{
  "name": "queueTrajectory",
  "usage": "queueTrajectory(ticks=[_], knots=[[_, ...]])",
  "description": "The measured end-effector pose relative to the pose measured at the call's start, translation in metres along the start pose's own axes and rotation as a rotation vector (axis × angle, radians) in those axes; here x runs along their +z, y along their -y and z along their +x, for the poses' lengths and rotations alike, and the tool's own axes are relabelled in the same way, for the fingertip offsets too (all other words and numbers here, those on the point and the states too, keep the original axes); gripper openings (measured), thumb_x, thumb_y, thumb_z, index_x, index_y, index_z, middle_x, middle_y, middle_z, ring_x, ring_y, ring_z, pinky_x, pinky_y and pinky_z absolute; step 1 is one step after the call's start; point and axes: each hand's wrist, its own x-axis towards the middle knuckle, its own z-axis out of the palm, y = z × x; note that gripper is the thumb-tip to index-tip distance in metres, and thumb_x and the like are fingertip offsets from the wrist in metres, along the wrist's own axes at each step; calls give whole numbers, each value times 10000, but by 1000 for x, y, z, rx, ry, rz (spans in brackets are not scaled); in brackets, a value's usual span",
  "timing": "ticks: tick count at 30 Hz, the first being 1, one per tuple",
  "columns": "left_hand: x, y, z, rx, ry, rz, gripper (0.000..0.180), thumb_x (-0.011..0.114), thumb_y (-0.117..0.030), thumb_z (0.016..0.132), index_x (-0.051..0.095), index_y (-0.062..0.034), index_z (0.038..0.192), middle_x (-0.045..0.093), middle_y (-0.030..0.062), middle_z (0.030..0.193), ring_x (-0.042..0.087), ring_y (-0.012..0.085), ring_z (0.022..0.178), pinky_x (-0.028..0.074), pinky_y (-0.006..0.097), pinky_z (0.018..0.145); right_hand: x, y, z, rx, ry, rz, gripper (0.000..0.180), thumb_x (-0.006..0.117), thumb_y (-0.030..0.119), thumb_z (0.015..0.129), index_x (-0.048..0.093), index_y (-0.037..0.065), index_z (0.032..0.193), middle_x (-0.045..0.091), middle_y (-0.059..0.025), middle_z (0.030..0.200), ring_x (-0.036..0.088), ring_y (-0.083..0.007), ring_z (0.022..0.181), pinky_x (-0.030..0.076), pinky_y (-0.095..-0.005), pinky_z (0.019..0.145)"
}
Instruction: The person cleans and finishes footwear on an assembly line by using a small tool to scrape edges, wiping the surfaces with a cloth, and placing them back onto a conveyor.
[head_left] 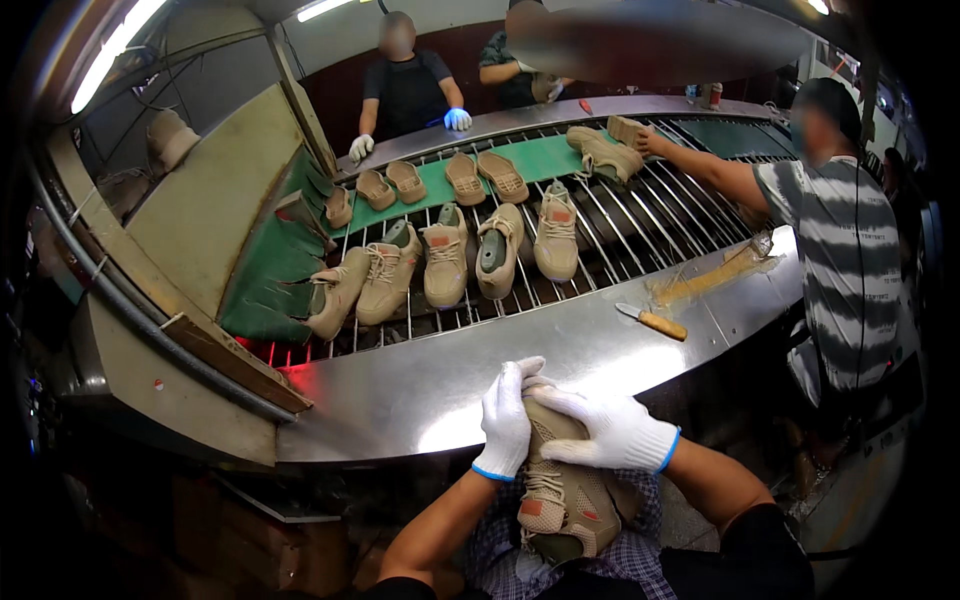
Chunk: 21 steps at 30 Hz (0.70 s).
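Note:
A tan lace-up sneaker (578, 492) is in front of my body, its toe pointing away and its heel close to me. Dark green filling shows at its ankle opening. My left hand (507, 422), in a white knit glove with a blue cuff, presses along the left side of the toe. Over the toe and upper from the right lies my right hand (612, 430), gloved alike, its thumb across the shoe. Both hands are closed on the sneaker, near the front edge of the metal ledge (390, 390). The sole's underside is hidden.
Beyond the ledge, a rod conveyor (620, 240) carries several tan sneakers (445, 258) and, on a green strip (545, 155), several loose soles (465, 178). A wooden-handled knife (662, 323) lies on the ledge. One co-worker (850, 240) reaches in from the right; two stand across.

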Motion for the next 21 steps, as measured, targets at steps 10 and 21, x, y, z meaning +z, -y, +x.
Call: queueTrajectory(ticks=[10,21], knots=[[0,-40,-37,-61,47,-336,556,395,-385,1172,485,46,1512,692,214,1292,683,273,1169,545,388,1053,-28,33,9,-220,36,129,661,756,401,961,536,120,1517,648,-193,1430,699,-387,1230,580,-454,1028],[-75,28,-105,-590,305,-382,999,617,-732,982,378,-13,1633,530,173,1607,584,322,1402,494,494,1186,-56,-14,-67,-275,-13,1019,869,842,175,917,389,-86,1610,487,-210,1622,528,-313,1468,350,-417,1270]])
